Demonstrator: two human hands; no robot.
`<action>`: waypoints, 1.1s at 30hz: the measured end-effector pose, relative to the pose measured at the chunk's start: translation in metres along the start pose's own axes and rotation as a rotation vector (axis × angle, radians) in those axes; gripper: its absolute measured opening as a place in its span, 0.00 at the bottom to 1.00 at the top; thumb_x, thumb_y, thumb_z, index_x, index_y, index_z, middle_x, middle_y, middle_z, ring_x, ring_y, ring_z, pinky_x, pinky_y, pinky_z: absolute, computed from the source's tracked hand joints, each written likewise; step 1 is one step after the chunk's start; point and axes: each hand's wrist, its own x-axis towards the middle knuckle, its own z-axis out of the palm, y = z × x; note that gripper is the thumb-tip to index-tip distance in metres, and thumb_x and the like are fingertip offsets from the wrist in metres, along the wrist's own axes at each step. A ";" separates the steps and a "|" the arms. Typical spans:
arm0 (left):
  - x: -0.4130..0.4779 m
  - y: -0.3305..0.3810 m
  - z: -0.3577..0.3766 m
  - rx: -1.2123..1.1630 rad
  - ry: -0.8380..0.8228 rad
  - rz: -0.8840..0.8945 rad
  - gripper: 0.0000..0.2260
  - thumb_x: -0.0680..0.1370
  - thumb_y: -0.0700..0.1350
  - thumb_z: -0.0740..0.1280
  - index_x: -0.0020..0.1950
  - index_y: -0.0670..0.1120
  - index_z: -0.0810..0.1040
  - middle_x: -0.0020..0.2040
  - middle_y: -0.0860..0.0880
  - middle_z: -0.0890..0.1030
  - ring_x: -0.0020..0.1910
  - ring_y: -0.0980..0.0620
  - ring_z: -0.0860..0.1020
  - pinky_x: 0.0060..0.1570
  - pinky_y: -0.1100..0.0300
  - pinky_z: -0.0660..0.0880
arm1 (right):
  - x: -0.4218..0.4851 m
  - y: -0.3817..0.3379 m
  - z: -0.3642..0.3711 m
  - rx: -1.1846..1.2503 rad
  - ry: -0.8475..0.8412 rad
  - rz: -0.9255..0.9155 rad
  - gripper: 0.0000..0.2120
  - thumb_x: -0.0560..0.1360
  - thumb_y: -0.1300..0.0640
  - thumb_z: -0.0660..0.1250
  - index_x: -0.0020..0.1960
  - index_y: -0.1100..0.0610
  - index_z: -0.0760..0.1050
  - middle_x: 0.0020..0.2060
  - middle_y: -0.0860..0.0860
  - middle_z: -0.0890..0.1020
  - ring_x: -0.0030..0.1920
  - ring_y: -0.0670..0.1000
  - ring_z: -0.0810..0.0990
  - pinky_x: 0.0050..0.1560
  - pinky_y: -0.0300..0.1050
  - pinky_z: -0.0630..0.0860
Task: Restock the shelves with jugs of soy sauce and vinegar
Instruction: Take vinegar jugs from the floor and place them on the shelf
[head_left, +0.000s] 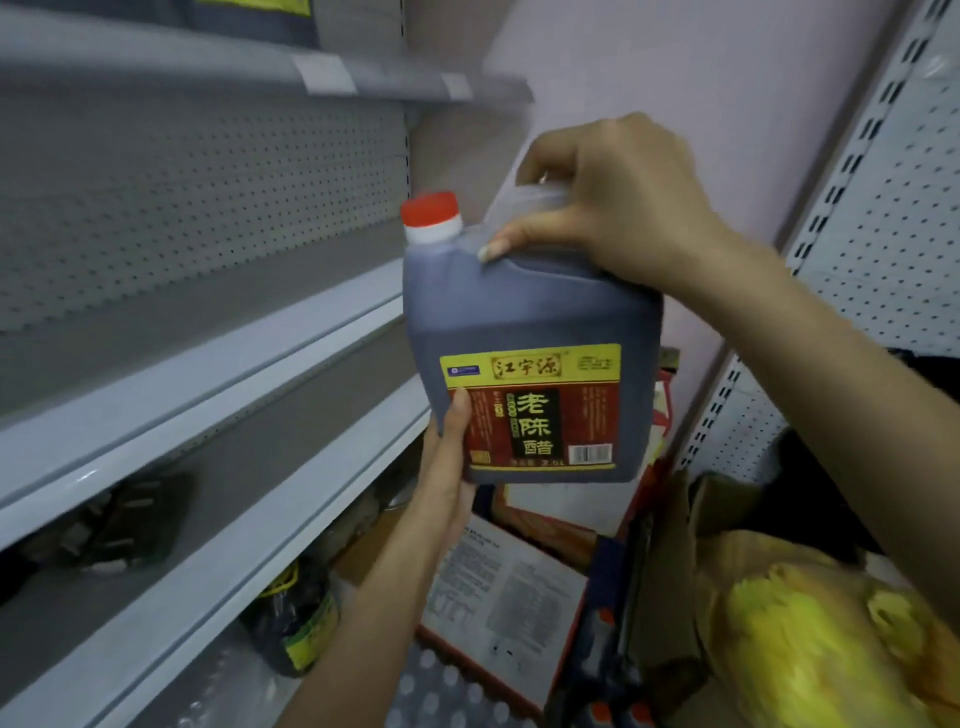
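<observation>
At the left we have the grey shelf (208, 364) that the jug looks bound for, and a dark jar (293, 618) sits on the level below it. Our left hand (447, 467) cups the lower left corner of the vinegar jug (530, 322), thumb pressed on the label, the other fingers hidden under the base. The jug hangs upright in the air just beside the shelf, touching nothing but our hands, its red cap (431, 210) on the shelf side. Our right hand (613, 208) is curled tight through the top handle, thumb tip on the shoulder. We judge the risks so: the jug looks full and heavy, so loosening the handle early would drop it onto the cartons (498, 587) below, and swinging it in low would catch its base on the shelf lip and tip it back at us
</observation>
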 end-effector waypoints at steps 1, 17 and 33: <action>-0.002 0.003 0.005 -0.022 0.018 0.017 0.51 0.47 0.73 0.75 0.64 0.49 0.74 0.53 0.48 0.84 0.53 0.49 0.82 0.54 0.46 0.78 | 0.008 -0.004 -0.003 -0.027 -0.009 -0.015 0.36 0.59 0.24 0.64 0.51 0.53 0.80 0.47 0.53 0.83 0.51 0.58 0.78 0.46 0.50 0.71; -0.044 0.104 0.053 -0.080 0.163 0.305 0.49 0.44 0.73 0.75 0.61 0.53 0.75 0.49 0.51 0.85 0.48 0.53 0.84 0.38 0.58 0.81 | -0.075 0.004 0.006 0.903 0.011 0.464 0.67 0.45 0.14 0.55 0.76 0.40 0.37 0.77 0.44 0.49 0.76 0.50 0.53 0.71 0.59 0.59; -0.218 0.122 0.025 0.541 0.506 0.356 0.40 0.63 0.77 0.62 0.67 0.54 0.72 0.53 0.54 0.84 0.50 0.58 0.82 0.48 0.57 0.76 | -0.133 -0.099 -0.006 1.717 -0.068 0.302 0.50 0.49 0.31 0.77 0.66 0.51 0.69 0.51 0.48 0.84 0.49 0.46 0.84 0.42 0.34 0.78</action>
